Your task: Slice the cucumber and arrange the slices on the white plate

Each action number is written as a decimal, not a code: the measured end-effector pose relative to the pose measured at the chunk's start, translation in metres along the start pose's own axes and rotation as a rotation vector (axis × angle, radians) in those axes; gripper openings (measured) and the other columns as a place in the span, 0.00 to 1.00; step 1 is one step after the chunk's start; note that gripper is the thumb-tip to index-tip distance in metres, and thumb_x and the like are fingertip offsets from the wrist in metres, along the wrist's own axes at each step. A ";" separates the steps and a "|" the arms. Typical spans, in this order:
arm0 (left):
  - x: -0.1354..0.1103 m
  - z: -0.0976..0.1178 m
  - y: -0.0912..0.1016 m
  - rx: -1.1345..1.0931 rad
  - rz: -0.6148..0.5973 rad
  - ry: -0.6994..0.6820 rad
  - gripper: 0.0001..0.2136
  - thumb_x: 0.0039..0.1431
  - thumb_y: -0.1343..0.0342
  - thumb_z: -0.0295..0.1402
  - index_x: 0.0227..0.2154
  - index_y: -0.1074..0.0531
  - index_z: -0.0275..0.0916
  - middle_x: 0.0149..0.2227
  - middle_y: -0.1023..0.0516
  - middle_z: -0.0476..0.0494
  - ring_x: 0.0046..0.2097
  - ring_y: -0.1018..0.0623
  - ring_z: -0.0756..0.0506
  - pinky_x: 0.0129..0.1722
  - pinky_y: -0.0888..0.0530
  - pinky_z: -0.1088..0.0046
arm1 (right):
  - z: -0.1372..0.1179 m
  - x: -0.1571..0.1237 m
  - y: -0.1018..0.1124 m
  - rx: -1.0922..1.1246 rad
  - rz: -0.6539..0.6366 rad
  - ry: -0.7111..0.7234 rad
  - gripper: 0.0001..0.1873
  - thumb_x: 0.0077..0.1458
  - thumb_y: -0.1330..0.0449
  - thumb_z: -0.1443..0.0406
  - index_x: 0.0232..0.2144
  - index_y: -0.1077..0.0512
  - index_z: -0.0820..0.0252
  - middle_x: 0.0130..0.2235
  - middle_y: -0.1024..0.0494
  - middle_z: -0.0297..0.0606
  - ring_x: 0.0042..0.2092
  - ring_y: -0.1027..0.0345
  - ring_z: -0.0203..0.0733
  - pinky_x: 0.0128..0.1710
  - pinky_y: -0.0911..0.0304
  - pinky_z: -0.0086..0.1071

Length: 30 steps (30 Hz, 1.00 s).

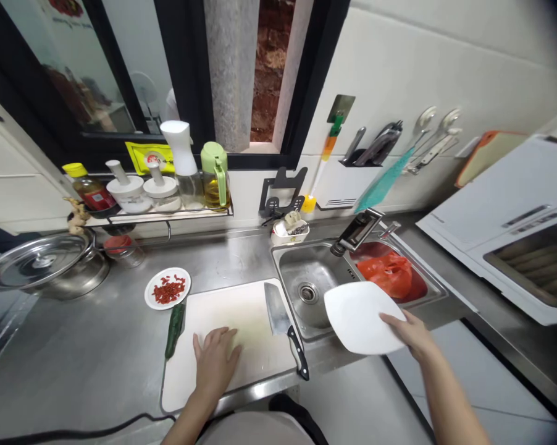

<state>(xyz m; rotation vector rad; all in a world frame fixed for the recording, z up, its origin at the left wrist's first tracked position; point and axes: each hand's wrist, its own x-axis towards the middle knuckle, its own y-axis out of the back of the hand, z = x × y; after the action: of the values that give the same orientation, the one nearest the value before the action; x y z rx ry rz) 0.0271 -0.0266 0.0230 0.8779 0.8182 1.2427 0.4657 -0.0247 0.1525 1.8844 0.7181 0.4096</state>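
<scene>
My right hand [410,334] grips the edge of a white plate [364,316], thumb on top, and holds it in the air in front of the sink. The plate bears nothing. My left hand [217,358] rests with fingers spread on a white cutting board [251,364]. A kitchen knife [278,309] lies on the board's right side, its black handle past the edge toward me. At the board's left edge lies a cucumber [174,330], partly on the board. Behind it sits a small white plate [149,296] with red goji berries [168,289].
The double sink [301,266] has a black faucet [358,230]; a red plastic bag [389,275] fills its right basin. A lidded steel pot [70,272] stands at the left. Above the counter, a rack [176,216] carries seasoning jars and an oil bottle [215,176]. A white appliance [505,216] is at right.
</scene>
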 end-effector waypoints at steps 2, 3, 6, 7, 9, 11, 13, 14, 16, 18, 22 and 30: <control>-0.001 0.001 0.003 -0.005 0.022 0.013 0.15 0.60 0.50 0.38 0.49 0.28 0.47 0.51 0.27 0.42 0.54 0.32 0.40 0.61 0.61 0.40 | -0.019 0.005 -0.022 -0.034 -0.095 0.080 0.19 0.52 0.40 0.64 0.46 0.26 0.66 0.39 0.21 0.50 0.39 0.26 0.48 0.37 0.33 0.34; -0.001 0.001 0.004 -0.010 0.031 0.020 0.15 0.61 0.50 0.38 0.48 0.28 0.47 0.51 0.27 0.42 0.53 0.31 0.40 0.61 0.60 0.40 | -0.028 0.004 -0.033 -0.115 -0.083 0.134 0.22 0.53 0.42 0.63 0.49 0.28 0.68 0.41 0.22 0.53 0.42 0.27 0.51 0.40 0.34 0.35; -0.001 0.000 0.004 -0.032 0.044 0.044 0.15 0.60 0.50 0.38 0.48 0.28 0.47 0.50 0.26 0.43 0.53 0.31 0.40 0.61 0.60 0.41 | -0.050 -0.004 -0.056 -0.331 -0.086 0.265 0.24 0.58 0.49 0.61 0.53 0.32 0.65 0.40 0.22 0.54 0.43 0.27 0.53 0.42 0.36 0.38; -0.001 0.000 0.003 -0.042 0.041 0.049 0.14 0.60 0.50 0.37 0.48 0.28 0.47 0.50 0.26 0.43 0.53 0.31 0.40 0.61 0.60 0.41 | -0.056 -0.007 -0.061 -0.379 -0.101 0.290 0.23 0.59 0.51 0.61 0.54 0.32 0.64 0.39 0.21 0.53 0.42 0.27 0.53 0.41 0.36 0.39; 0.000 -0.001 0.001 -0.062 0.034 0.055 0.14 0.60 0.49 0.37 0.48 0.28 0.47 0.50 0.26 0.43 0.53 0.31 0.40 0.61 0.59 0.41 | -0.067 -0.013 -0.068 -0.428 -0.123 0.298 0.23 0.59 0.51 0.61 0.54 0.32 0.63 0.38 0.21 0.53 0.41 0.27 0.52 0.39 0.37 0.37; 0.000 0.000 -0.001 -0.086 0.027 0.057 0.14 0.60 0.49 0.37 0.48 0.27 0.47 0.50 0.26 0.43 0.53 0.31 0.40 0.61 0.57 0.42 | -0.076 -0.017 -0.073 -0.457 -0.116 0.290 0.23 0.59 0.52 0.62 0.54 0.33 0.62 0.38 0.22 0.53 0.41 0.27 0.52 0.38 0.37 0.37; 0.003 0.002 -0.002 -0.112 0.023 0.063 0.14 0.60 0.50 0.37 0.47 0.27 0.46 0.50 0.26 0.43 0.52 0.30 0.41 0.61 0.52 0.44 | -0.083 -0.018 -0.077 -0.472 -0.106 0.270 0.23 0.59 0.54 0.62 0.55 0.33 0.60 0.38 0.22 0.53 0.41 0.27 0.53 0.38 0.37 0.38; 0.005 0.004 -0.003 -0.134 0.015 0.062 0.14 0.60 0.50 0.37 0.47 0.27 0.46 0.50 0.26 0.43 0.52 0.30 0.41 0.60 0.49 0.47 | -0.085 -0.018 -0.079 -0.466 -0.103 0.251 0.23 0.59 0.54 0.62 0.55 0.33 0.60 0.38 0.22 0.53 0.41 0.27 0.53 0.37 0.37 0.38; 0.010 0.007 -0.005 -0.209 -0.007 0.058 0.14 0.59 0.50 0.36 0.47 0.27 0.43 0.48 0.26 0.42 0.51 0.29 0.42 0.58 0.41 0.53 | -0.087 -0.016 -0.084 -0.421 -0.087 0.216 0.24 0.59 0.53 0.61 0.55 0.33 0.59 0.37 0.22 0.53 0.41 0.27 0.53 0.38 0.37 0.38; 0.018 0.011 -0.009 -0.335 -0.027 0.062 0.14 0.59 0.50 0.34 0.46 0.27 0.39 0.47 0.25 0.40 0.50 0.28 0.43 0.54 0.35 0.60 | -0.086 -0.013 -0.090 -0.321 -0.052 0.205 0.24 0.58 0.52 0.60 0.54 0.32 0.61 0.37 0.22 0.53 0.41 0.27 0.53 0.39 0.37 0.38; 0.042 0.022 -0.020 -0.627 -0.070 0.179 0.15 0.57 0.48 0.35 0.46 0.28 0.37 0.46 0.24 0.40 0.44 0.24 0.45 0.47 0.29 0.66 | -0.090 -0.007 -0.114 0.106 -0.014 0.197 0.25 0.50 0.44 0.57 0.47 0.28 0.67 0.40 0.22 0.52 0.41 0.28 0.53 0.40 0.36 0.37; 0.106 0.030 -0.029 -1.268 -0.019 0.448 0.21 0.52 0.41 0.43 0.45 0.30 0.36 0.34 0.23 0.42 0.34 0.23 0.48 0.35 0.26 0.71 | -0.168 -0.032 -0.201 0.876 -0.305 0.095 0.20 0.37 0.37 0.61 0.36 0.27 0.65 0.36 0.20 0.42 0.34 0.29 0.41 0.32 0.33 0.30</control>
<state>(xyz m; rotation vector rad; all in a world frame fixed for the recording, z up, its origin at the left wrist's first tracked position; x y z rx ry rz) 0.0814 0.0724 0.0059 -0.4428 0.2231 1.6115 0.2854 0.1315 0.0391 2.5040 1.3801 -0.0400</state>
